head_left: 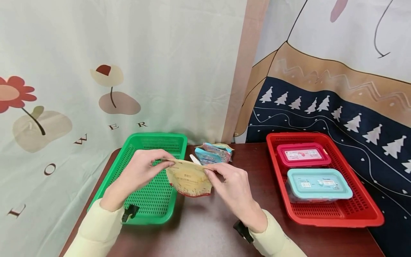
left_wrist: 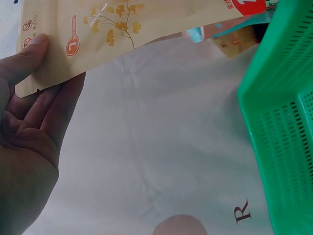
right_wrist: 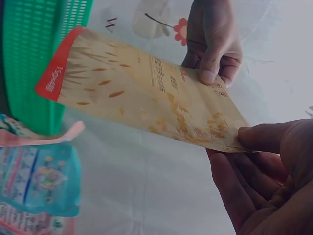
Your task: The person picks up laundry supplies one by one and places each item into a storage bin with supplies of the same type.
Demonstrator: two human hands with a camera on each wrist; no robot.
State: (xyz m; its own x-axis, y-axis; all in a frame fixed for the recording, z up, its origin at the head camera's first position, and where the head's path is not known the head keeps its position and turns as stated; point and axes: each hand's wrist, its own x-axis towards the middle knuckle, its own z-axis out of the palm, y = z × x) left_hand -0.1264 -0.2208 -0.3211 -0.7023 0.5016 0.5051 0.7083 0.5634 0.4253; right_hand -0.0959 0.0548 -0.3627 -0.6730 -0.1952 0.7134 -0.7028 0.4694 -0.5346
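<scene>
While both hands (head_left: 234, 184) pinch the top corners of the bag (head_left: 188, 178), up over the desk (head_left: 205, 237) near the green basket (head_left: 154, 220), it could tip and drop if one grip gets loose.

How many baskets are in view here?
2: the green basket, partly behind the left hand, and the red basket on the right, holding the pink box and teal box.

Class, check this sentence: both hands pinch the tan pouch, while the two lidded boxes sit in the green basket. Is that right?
The colour is wrong: the head view shows the pink-lidded box and blue-lidded box in the red basket. The rest holds: the left hand and right hand pinch the tan pouch.
</scene>
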